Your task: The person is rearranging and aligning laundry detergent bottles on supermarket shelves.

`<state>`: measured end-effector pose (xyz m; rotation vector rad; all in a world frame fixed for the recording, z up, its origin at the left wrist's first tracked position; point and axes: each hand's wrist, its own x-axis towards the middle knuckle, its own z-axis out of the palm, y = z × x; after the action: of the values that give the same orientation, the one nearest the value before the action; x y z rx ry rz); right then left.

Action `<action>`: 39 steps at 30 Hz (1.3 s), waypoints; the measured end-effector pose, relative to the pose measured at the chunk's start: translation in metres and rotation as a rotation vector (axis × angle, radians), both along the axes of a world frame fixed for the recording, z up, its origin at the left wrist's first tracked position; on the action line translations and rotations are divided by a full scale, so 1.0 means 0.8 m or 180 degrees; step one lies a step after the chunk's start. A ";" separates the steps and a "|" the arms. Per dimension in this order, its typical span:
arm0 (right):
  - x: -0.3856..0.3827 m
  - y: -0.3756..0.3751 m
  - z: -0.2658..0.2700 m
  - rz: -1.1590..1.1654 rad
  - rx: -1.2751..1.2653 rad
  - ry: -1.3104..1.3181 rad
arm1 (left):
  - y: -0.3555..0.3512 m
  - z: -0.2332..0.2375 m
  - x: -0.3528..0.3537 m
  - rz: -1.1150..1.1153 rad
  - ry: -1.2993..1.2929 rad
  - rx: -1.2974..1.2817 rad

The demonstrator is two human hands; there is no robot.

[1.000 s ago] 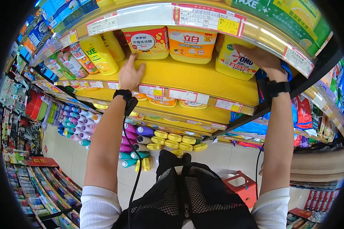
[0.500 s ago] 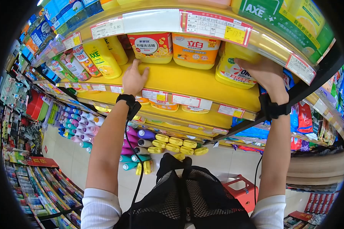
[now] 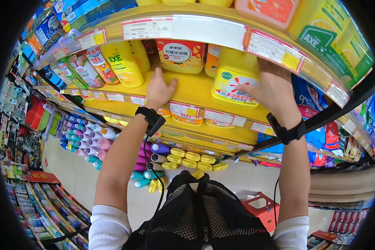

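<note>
My right hand (image 3: 275, 88) is on the right side of a yellow detergent jug (image 3: 235, 85) with a white label, thumb across the label and fingers partly hidden behind it. The jug stands near the front of the yellow shelf (image 3: 191, 85). Partly covered by it is an orange-labelled jug (image 3: 212, 59). A red-labelled jug (image 3: 181, 56) stands to the left. Just in front of that one, my left hand (image 3: 159, 89) rests at the shelf's front part, fingers apart and holding nothing. Yellow AXE bottles (image 3: 123, 66) stand left of this hand.
An upper shelf edge with price tags (image 3: 275, 49) hangs over my right hand. A dark shelf post (image 3: 316, 118) runs down on the right. Below, several yellow bottles (image 3: 191, 156) stand on the floor, near a red plastic stool (image 3: 260, 208).
My right hand has moved the yellow jug left and forward, so it now hides much of the orange-labelled jug. My left hand stays spread by the red-labelled jug; the view has shifted slightly.
</note>
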<state>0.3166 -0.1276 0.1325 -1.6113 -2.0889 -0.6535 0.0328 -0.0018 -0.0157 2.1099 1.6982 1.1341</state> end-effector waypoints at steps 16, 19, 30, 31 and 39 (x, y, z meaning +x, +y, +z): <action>-0.194 0.087 -0.020 -0.0143 -0.0295 0.0259 | 0.010 0.027 -0.079 -0.1723 -0.1126 -0.0546; -0.210 0.097 -0.026 0.0023 0.0547 0.0025 | 0.012 0.028 -0.072 -0.1832 -0.1226 -0.0636; -0.183 0.055 -0.042 0.0675 0.0347 0.0722 | 0.024 0.029 -0.070 -0.2084 -0.1659 -0.1013; -0.165 0.055 -0.048 0.0838 0.1147 0.0491 | 0.026 0.028 -0.071 -0.2065 -0.1644 -0.1028; -0.054 0.079 -0.022 -0.0712 0.0598 -0.0250 | 0.027 0.028 -0.070 -0.1942 -0.1461 -0.0853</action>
<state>0.2733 -0.0647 0.1146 -1.7490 -1.8512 -0.9716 -0.0234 0.0202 0.0066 1.8183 0.8582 1.0164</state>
